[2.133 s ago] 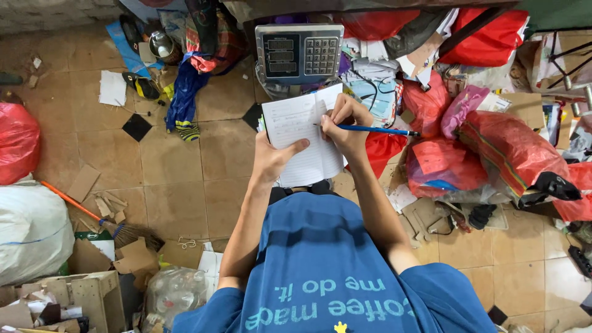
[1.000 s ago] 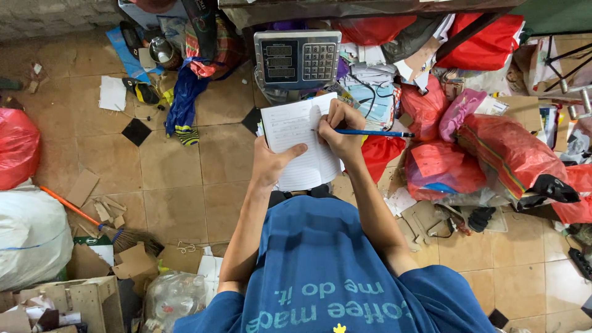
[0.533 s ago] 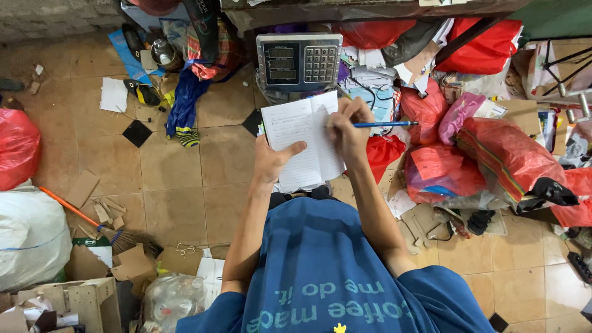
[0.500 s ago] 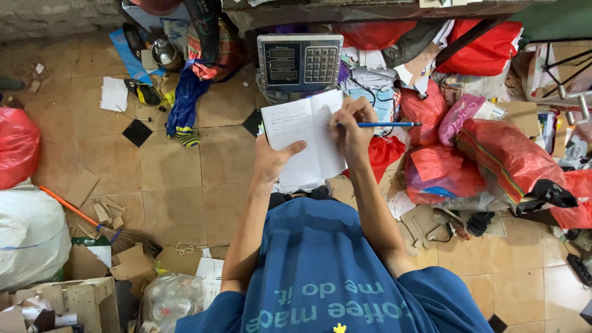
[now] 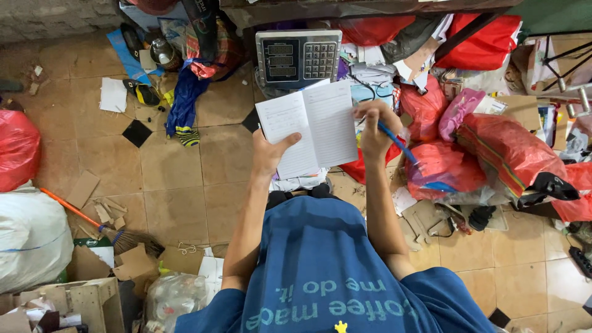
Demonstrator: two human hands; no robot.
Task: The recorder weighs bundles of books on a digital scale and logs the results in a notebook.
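Notebook [image 5: 311, 126] open, lined pages facing up, held in the air above a tiled floor [image 5: 172, 185], just in front of a grey digital scale [image 5: 298, 57] with keypad.

Largest to smallest around it: person in a blue T-shirt [image 5: 327, 271] seen from above. White sack [image 5: 31, 237] at far left, red bag [image 5: 17, 148] above it. Red plastic bags [image 5: 468, 148] piled at right, more red bags under the dark shelf edge at top. Wooden crate [image 5: 86, 302] bottom left, with cardboard scraps [image 5: 132, 262] beside it. Broom [image 5: 92, 222] with orange handle lies on the floor near the scraps. Blue cloth [image 5: 185, 102] hangs down left of the scale; a black square piece [image 5: 137, 132] and a white paper sheet [image 5: 113, 94] lie on the tiles nearby.

Left hand [image 5: 271, 151] grips the notebook from below, thumb pressed on the left page, fingers wrapped behind, clenched on it. Right hand [image 5: 375, 126] sits at the right page edge, touching it, fingers closed around a blue pen [image 5: 398, 143]; pen slants down to the right, away from the page. Can't tell if the tip is on paper.
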